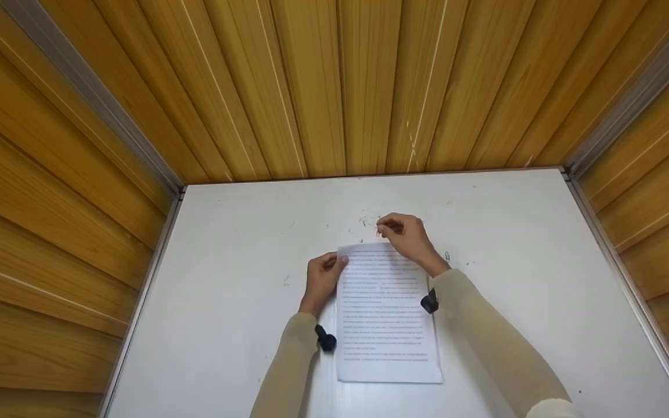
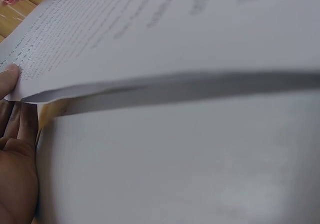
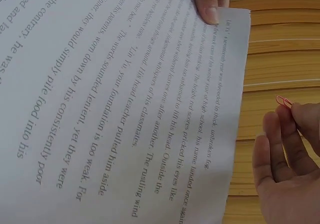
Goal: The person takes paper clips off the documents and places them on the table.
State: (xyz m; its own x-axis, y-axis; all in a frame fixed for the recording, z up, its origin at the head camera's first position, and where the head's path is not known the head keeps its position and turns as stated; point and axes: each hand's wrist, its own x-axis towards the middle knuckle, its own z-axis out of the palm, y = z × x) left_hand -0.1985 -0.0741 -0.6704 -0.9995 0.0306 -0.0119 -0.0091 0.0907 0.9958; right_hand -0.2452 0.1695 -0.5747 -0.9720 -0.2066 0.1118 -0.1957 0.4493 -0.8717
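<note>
Printed paper (image 1: 384, 313) lies lengthwise in front of the person, its top end raised off the white table. My left hand (image 1: 323, 280) pinches its left edge near the top corner. In the left wrist view the thumb (image 2: 8, 81) presses on the printed face while the other fingers sit beneath. Just beyond the top edge, my right hand (image 1: 407, 237) holds a small pinkish-red paper clip (image 3: 284, 101) between thumb and fingertips. The clip's looped end sticks out toward the paper, apart from it.
A green paper clip (image 1: 447, 256) lies on the white table (image 1: 224, 278), right of the right wrist. Small dark marks (image 1: 369, 220) dot the surface past the paper. Wood-patterned panels (image 1: 363, 87) rise at the back and both sides. Each wrist carries a black camera (image 1: 326, 339).
</note>
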